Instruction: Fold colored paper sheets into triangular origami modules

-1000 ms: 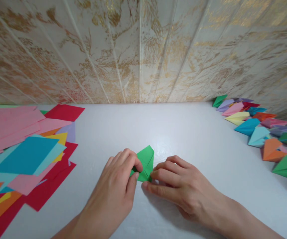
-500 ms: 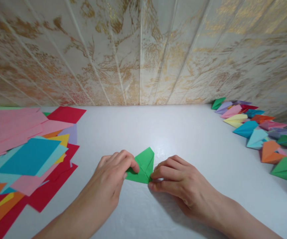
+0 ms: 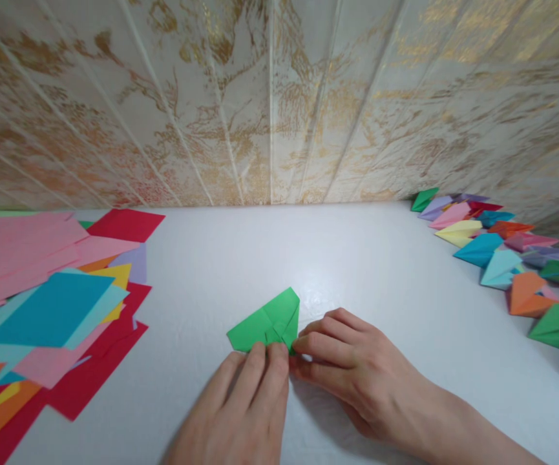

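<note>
A folded green sheet of paper [image 3: 264,318] with creased, overlapping flaps lies on the white table in front of me. The fingertips of my left hand [image 3: 247,403] are together on its lower edge and cover part of it; the thumb is hidden. At the lower right corner of the paper, my right hand [image 3: 344,365] has its thumb and fingers closed in a pinch. The paper's left tip and upper right point stick out beyond my fingers.
On the left, loose coloured sheets lie in a spread pile, with pink paper [image 3: 17,252], blue paper [image 3: 53,310] and red paper [image 3: 126,225] showing. Folded paper pieces [image 3: 526,294] line the right side. A patterned wall [image 3: 269,116] rises behind the white table [image 3: 211,258].
My left hand has moved from the paper's left side down to its lower edge, uncovering the left tip. My right hand stays at the right corner.
</note>
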The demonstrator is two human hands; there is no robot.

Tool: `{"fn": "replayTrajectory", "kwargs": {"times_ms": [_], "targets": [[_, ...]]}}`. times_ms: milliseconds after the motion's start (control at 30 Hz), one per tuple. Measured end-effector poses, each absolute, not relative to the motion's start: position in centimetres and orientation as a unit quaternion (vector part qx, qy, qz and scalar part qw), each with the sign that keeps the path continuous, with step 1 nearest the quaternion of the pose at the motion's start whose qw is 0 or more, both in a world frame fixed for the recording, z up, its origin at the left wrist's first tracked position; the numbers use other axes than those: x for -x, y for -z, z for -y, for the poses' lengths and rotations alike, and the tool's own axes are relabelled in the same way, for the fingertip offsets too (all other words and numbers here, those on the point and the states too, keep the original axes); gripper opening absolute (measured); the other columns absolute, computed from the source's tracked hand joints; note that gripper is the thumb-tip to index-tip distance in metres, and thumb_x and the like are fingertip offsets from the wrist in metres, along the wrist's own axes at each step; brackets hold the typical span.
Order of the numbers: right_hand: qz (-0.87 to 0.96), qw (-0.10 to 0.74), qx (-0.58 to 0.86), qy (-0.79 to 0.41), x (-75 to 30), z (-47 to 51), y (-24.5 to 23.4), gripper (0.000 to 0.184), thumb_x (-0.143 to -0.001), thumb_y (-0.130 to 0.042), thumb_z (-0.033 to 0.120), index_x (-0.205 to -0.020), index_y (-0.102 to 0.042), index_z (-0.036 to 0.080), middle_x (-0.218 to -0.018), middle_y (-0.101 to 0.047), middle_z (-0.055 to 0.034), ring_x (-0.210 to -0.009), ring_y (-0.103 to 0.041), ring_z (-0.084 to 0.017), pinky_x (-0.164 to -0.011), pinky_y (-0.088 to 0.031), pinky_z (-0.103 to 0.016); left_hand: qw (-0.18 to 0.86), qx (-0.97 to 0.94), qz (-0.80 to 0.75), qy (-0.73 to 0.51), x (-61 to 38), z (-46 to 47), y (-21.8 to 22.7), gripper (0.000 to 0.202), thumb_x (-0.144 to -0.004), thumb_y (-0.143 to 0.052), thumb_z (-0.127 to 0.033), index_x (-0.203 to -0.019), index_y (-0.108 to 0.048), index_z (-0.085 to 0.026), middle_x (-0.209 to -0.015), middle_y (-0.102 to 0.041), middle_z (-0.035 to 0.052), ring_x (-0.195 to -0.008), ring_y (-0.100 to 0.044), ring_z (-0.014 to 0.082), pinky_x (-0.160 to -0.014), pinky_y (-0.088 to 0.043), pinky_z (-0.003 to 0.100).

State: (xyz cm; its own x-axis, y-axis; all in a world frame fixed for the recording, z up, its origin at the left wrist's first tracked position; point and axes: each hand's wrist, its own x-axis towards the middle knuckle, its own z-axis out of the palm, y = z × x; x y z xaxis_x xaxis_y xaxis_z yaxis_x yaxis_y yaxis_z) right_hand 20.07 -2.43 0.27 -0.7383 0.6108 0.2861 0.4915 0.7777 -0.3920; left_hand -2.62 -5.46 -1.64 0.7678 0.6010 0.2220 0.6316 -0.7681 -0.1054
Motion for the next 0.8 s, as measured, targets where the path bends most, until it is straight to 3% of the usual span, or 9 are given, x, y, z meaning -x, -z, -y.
{"fn": "replayTrajectory", "kwargs": {"times_ms": [233, 433, 567, 800], "targets": [[0.905, 0.233, 0.312, -0.171, -20.0, 2.2, -0.5, 0.023, -0.091, -0.051, 0.0, -0.093, -0.065, 0.018, -0.092, -0.07, -0.0053, -0.087, -0.062, -0.02, -0.079, -0.042, -0.035, 0.071, 0.932, 0.344, 0.086, 2.5, 5.3, 1.0, 0.049, -0.091, -0.044, -0.011, -0.137, -0.058, -0.019, -0.128, -0.066, 0.0097, -0.112, -0.061, 0.0244, -0.099, -0.046, 0.036], [0.858, 0.311, 0.333, -0.239, -20.2, 1.8, -0.3, 0.04, -0.089, -0.042, -0.006, -0.108, -0.065, 0.02, -0.099, -0.069, -0.0057, -0.09, -0.06, -0.019, -0.081, -0.046, -0.035, 0.107, 0.932, 0.337, 0.078, 2.4, 5.5, 1.7, 0.055, -0.09, -0.042, -0.011, -0.142, -0.053, -0.025, -0.131, -0.065, 0.0044, -0.119, -0.058, 0.0215, -0.1, -0.045, 0.034], [0.829, 0.332, 0.387, -0.23, -20.3, 1.3, 0.3, 0.034, -0.096, -0.043, 0.001, -0.113, -0.064, 0.02, -0.106, -0.066, -0.0086, -0.096, -0.056, -0.021, -0.083, -0.047, -0.035, 0.129, 0.929, 0.329, 0.109, 1.7, 4.9, 1.6, 0.042, -0.095, -0.039, -0.015, -0.129, -0.064, -0.02, -0.134, -0.064, 0.0032, -0.124, -0.053, 0.0204, -0.104, -0.039, 0.031], [0.816, 0.318, 0.426, -0.225, -20.7, 1.3, 0.4, 0.023, -0.101, -0.043, 0.01, -0.111, -0.061, 0.02, -0.081, -0.064, -0.002, -0.076, -0.054, -0.019, -0.074, -0.041, -0.034, 0.137, 0.929, 0.309, 0.149, 1.7, 4.1, 1.2, 0.046, -0.093, -0.031, -0.007, -0.122, -0.066, -0.014, -0.129, -0.068, 0.0091, -0.118, -0.059, 0.0195, -0.099, -0.043, 0.03]]}}
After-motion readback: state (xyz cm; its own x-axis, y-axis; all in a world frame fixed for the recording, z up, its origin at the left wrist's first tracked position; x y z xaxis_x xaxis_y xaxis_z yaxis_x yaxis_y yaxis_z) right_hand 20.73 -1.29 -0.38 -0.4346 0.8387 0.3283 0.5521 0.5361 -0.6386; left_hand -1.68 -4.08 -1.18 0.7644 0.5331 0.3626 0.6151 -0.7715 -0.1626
